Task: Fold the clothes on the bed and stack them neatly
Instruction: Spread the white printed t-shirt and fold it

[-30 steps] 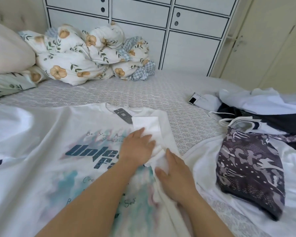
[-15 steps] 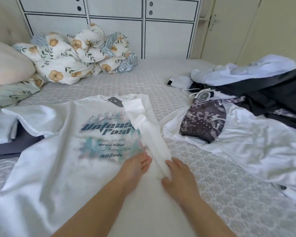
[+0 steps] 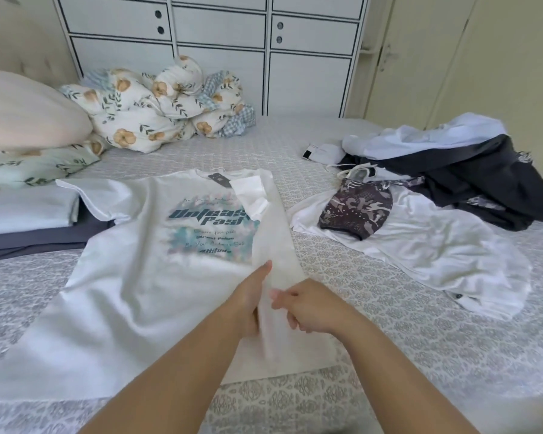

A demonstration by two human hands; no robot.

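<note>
A white T-shirt with a teal print lies face up on the bed, its right side and sleeve folded inward over the chest. My left hand lies on the folded strip's inner edge, thumb stretched along it. My right hand grips the strip's outer edge, fingers curled round the cloth. Two folded clothes, white on dark grey, form a stack at the left. A heap of unfolded clothes sits at the right, with a camouflage-print garment on a white one.
A floral duvet is bunched at the bed's far side, with pillows at the left. White cabinets stand behind the bed. The patterned bedspread shows bare in front of the heap.
Both hands slid down the folded strip from the sleeve toward the hem. The right hand went from lying flat on the fold to gripping its edge.
</note>
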